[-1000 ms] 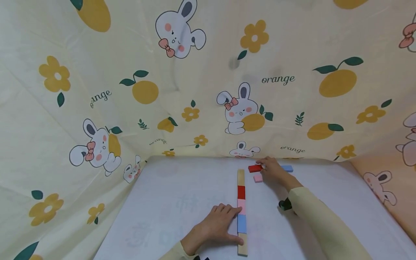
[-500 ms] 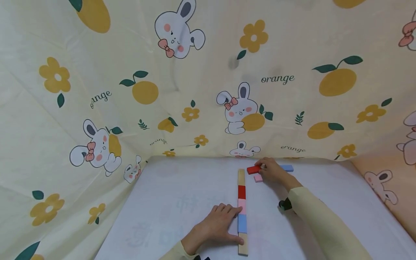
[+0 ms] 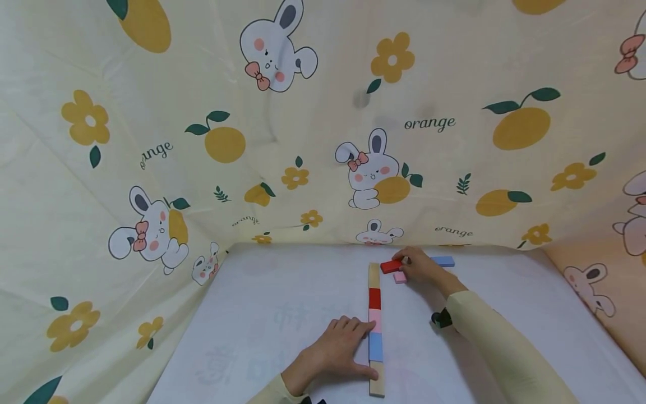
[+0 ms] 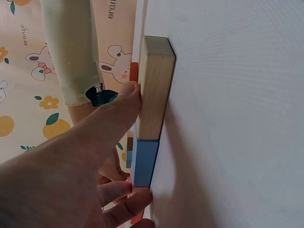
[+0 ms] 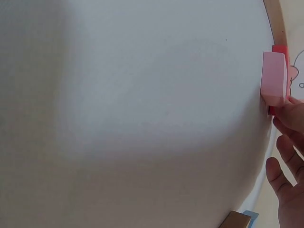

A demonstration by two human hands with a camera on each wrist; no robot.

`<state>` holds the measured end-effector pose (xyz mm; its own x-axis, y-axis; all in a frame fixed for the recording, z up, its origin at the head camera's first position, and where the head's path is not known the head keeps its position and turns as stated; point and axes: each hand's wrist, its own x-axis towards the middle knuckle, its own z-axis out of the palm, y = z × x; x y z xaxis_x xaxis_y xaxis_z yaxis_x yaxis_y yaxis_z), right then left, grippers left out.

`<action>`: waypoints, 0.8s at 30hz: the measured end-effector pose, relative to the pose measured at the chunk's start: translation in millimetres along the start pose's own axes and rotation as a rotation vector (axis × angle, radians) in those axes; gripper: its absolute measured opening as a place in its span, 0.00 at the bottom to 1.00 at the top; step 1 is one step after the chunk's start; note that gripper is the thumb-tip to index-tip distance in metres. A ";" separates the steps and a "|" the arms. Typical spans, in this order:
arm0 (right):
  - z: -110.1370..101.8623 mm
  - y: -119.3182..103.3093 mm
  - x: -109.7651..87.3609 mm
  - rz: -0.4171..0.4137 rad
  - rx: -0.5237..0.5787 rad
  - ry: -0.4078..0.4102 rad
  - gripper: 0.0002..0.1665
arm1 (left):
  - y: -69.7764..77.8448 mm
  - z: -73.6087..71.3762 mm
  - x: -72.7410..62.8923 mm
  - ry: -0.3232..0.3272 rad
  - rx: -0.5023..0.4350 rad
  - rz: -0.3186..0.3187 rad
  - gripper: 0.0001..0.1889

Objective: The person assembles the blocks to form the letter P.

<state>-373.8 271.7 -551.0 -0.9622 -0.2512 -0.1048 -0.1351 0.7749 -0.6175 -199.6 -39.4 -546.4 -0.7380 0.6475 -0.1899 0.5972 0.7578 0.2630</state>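
Currently, the right hand (image 3: 420, 266) holds a red block (image 3: 389, 267) near a pink block (image 3: 400, 278).

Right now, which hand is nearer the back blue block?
Right: the right hand is just left of the back blue block; the left hand, farther off, touches the block row.

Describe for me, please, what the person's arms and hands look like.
The left sleeve and right sleeve are long, plain and pale yellow. A small dark device sits at the right cuff; dark parts show by the left. The left hand and right hand are gloveless.
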 end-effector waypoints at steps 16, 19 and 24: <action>-0.6 -3.0 1.3 -0.011 -0.020 -0.025 0.20 | -2.3 2.7 1.7 -0.005 -0.002 -0.004 0.55; -0.3 -2.5 1.9 -0.011 -0.019 -0.029 0.20 | -2.7 3.5 2.5 -0.008 -0.004 -0.007 0.55; 0.1 -1.6 3.8 -0.001 -0.005 -0.030 0.21 | -1.7 2.7 2.6 -0.011 -0.011 -0.012 0.55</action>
<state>-377.2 269.4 -550.5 -0.9545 -0.2693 -0.1277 -0.1373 0.7777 -0.6135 -201.6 -38.8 -549.9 -0.7414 0.6396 -0.2030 0.5851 0.7643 0.2711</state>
